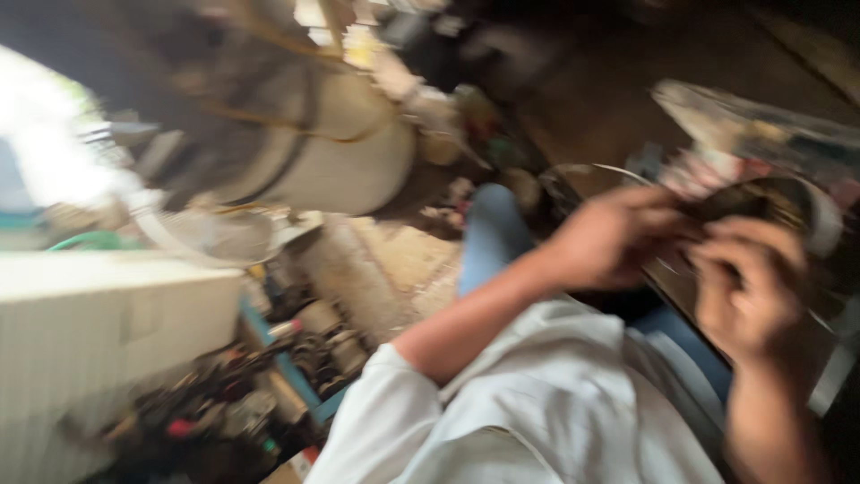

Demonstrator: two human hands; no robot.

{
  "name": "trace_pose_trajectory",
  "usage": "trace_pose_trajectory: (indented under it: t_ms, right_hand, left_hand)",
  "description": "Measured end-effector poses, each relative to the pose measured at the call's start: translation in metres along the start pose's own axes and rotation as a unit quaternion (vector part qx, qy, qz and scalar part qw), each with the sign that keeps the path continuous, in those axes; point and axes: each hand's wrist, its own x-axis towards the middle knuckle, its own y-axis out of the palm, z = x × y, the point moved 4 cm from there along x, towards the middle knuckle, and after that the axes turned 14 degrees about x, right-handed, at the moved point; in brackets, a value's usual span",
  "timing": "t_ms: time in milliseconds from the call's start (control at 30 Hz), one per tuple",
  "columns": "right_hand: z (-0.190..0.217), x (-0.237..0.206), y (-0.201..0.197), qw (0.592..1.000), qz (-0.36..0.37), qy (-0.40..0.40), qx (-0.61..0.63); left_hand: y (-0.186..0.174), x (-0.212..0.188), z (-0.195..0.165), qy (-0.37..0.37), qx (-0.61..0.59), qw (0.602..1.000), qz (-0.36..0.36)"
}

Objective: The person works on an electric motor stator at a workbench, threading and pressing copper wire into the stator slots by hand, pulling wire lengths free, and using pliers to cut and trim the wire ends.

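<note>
Head view: two hands, left hand (614,235) and right hand (745,291), touch one dark part (761,204).

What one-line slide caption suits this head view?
Blurred view: left hand and right hand meet on a dark round part.

A white shirt (546,403) is worn, its left sleeve (376,421) pushed up above the elbow. Blue jeans (491,235) are seen. Both hands are bare.
</note>
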Motion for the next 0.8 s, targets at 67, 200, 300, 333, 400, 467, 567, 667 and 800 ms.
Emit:
trace_pose_trajectory:
  t_ms: [67, 200, 300, 333, 400, 467, 567, 667, 800]
  right_hand:
    - [0.007, 0.008, -0.003, 0.999, -0.015, 0.013, 0.044]
    - [0.013, 0.009, -0.009, 0.998, -0.019, 0.029, 0.060]
    - [0.015, 0.008, -0.010, 0.995, -0.051, 0.033, 0.079]
    - [0.016, 0.008, -0.010, 0.993, -0.057, 0.038, 0.091]
    - [0.018, 0.008, -0.009, 0.991, -0.060, 0.042, 0.110]
    - [0.020, 0.010, -0.009, 0.991, -0.058, 0.038, 0.117]
    - [0.023, 0.014, -0.009, 0.994, -0.050, 0.016, 0.101]
    - [0.023, 0.017, -0.009, 0.994, -0.027, 0.027, 0.098]
    - [0.025, 0.018, -0.010, 0.997, -0.024, 0.016, 0.077]
  left_hand:
    - [0.001, -0.007, 0.000, 0.010, 0.044, 0.999, -0.006]
    - [0.013, -0.017, 0.000, -0.010, -0.021, 1.000, -0.016]
    - [0.017, -0.018, 0.005, -0.042, -0.087, 0.995, -0.025]
    - [0.018, -0.020, 0.006, -0.061, -0.109, 0.992, -0.018]
    - [0.019, -0.023, 0.009, -0.069, -0.127, 0.989, -0.019]
    - [0.022, -0.025, 0.010, -0.074, -0.137, 0.987, -0.027]
    - [0.027, -0.026, 0.009, -0.075, -0.128, 0.988, -0.048]
    - [0.025, -0.027, 0.004, -0.041, -0.071, 0.994, -0.073]
    - [0.020, -0.030, -0.006, 0.035, 0.079, 0.989, -0.120]
